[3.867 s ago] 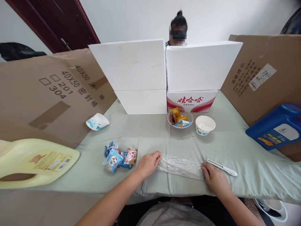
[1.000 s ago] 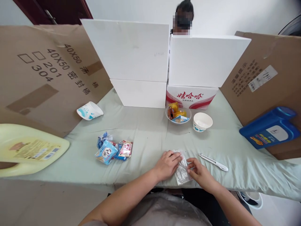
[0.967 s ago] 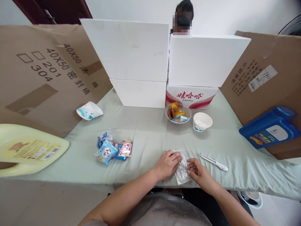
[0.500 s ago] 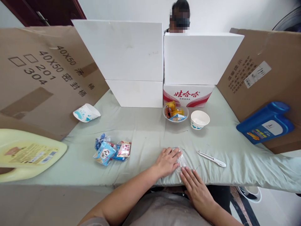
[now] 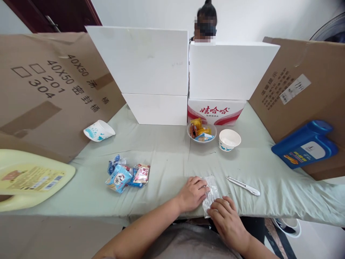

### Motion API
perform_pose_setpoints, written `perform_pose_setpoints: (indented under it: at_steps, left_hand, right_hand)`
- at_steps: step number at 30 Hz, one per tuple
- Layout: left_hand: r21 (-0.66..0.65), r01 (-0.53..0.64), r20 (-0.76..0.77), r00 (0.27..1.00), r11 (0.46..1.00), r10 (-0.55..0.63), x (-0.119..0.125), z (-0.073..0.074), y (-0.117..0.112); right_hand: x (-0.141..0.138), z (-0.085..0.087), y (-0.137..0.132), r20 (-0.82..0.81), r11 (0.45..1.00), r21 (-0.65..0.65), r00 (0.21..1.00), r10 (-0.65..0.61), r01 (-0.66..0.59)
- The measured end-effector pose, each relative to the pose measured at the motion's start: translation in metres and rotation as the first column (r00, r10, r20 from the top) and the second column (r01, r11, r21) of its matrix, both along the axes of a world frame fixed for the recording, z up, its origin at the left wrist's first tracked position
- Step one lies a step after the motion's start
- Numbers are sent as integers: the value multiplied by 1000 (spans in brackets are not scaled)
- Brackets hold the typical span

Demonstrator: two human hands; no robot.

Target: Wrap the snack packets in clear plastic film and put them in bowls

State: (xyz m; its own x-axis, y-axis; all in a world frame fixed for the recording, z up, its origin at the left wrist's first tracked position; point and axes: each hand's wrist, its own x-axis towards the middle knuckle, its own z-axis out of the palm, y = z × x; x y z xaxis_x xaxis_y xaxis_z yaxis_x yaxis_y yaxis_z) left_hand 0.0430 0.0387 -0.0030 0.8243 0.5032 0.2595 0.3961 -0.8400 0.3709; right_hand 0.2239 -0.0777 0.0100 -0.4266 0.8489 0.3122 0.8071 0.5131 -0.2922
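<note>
A clear, crinkled plastic bag (image 5: pixel 212 189) lies flattened on the cloth near the table's front edge. My left hand (image 5: pixel 192 193) rests at its left side, the fingers curled and closed on that edge. At the bag's lower right, my right hand (image 5: pixel 225 219) has its fingers bent and closed over the plastic; the thumb tips are hard to see. A white utility knife (image 5: pixel 243 185) lies to the right of the bag, touched by neither hand. To the left sit several wrapped snacks (image 5: pixel 126 176) in a small pile.
Farther back stand a clear bowl (image 5: pixel 201 138) of wrapped snacks and a white paper bowl (image 5: pixel 229 140). Another paper bowl (image 5: pixel 99 130) lies tipped at left. A yellow jug (image 5: pixel 35 180) and a blue bottle (image 5: pixel 306 144) flank the table. White boxes (image 5: pixel 145 61) wall the back; a person sits behind.
Both hands have gone from lying flatter over the bag to curled fingers at its sides. More of the bag shows between them, spread out. The view has tilted slightly.
</note>
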Motion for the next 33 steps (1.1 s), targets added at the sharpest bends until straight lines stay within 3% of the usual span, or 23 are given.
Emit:
perform_pose_setpoints:
  at_steps: [4,8,12,17,24,33]
  left_hand:
    - [-76,13,48,999,997,-9,-3,-4,3]
    - [-115,16,169,986,993,3,-6,-10,6]
    - [-115,-17,267,962,993,47,-7,-16,7]
    - [-173,-19,315,946,985,74,-6,-15,8]
    - [-227,-35,354,928,973,116,-6,-10,8]
    - [-72,-112,134,984,991,121,2,-4,6]
  right_hand:
    - [8,11,27,-7,994,-62,996,89,-89]
    - [11,7,64,147,989,-142,989,-8,29]
    - [5,-2,90,201,981,-139,974,-106,135]
    - [0,-8,98,249,966,-135,951,-184,222]
    - [-3,-9,106,311,962,-153,935,-171,227]
    - [-8,-11,109,322,941,-70,900,-294,332]
